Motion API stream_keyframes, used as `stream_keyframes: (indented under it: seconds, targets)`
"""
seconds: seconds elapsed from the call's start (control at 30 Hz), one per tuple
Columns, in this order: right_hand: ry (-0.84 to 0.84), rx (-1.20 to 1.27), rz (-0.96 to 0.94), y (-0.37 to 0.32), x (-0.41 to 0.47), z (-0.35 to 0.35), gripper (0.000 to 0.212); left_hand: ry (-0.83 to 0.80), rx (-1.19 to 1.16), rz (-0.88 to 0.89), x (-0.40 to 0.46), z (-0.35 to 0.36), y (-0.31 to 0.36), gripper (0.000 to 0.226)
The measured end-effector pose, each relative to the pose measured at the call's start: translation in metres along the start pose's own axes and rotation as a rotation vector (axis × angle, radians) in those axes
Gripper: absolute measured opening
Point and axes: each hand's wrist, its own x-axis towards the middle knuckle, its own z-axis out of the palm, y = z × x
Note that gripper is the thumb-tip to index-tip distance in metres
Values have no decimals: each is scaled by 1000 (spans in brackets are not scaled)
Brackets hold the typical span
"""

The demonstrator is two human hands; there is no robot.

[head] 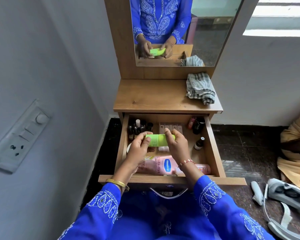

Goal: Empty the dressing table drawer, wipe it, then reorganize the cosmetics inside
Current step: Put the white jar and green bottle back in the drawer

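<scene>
The wooden drawer [213, 148] of the dressing table stands pulled out, with cosmetics inside. Both hands hold a bright green tube [158, 140] sideways above the drawer's middle. My left hand [139, 148] grips its left end and my right hand [176, 144] grips its right end. Under the hands lies a pink Vaseline lotion bottle [160, 164] along the drawer's front. Dark nail polish bottles [137, 128] stand at the back left. Small bottles [197, 125] stand at the back right, and a dropper bottle [199, 143] stands by the right wall.
A grey striped cloth [200, 88] lies on the right of the tabletop [151, 96], below the mirror [211, 32]. A wall switch panel [19, 135] is at the left. On the dark floor to the right lie a headset-like device [284, 203] and tan fabric [296, 149].
</scene>
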Motion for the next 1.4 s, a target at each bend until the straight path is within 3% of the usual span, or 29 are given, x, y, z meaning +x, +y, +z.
stream_keyframes:
  seconds: [0.17,0.3,0.4,0.63,0.73,0.87,0.97,1.13,1.27,1.4]
  targets:
    - [19,111,-25,-4,-1,-4,31,-22,-73,30,-4,2,4,25]
    - [-23,377,-135,-7,-5,-4,16,48,-374,-92,-7,3,8,24]
    - [-68,436,-171,-4,-7,-5,29,69,-420,-139,-7,2,8,27]
    - [-152,522,-85,-10,-12,-9,42,83,-549,-132,-9,-2,12,16]
    - [-174,636,-18,-11,-12,-11,37,64,-601,-134,-10,-4,12,19]
    - [-169,729,68,-9,-10,-18,29,-22,-484,-129,-10,-4,8,23]
    - [-148,635,17,-7,-8,-34,28,-57,-265,-107,-8,0,4,20]
    - [-12,156,-122,2,-7,-71,34,-33,70,-46,-3,8,-3,20]
    - [112,-191,-178,11,-17,-88,35,-44,170,-24,-2,9,-5,18]
    - [163,-379,-186,26,-25,-89,33,-50,198,-18,-2,8,-7,17]
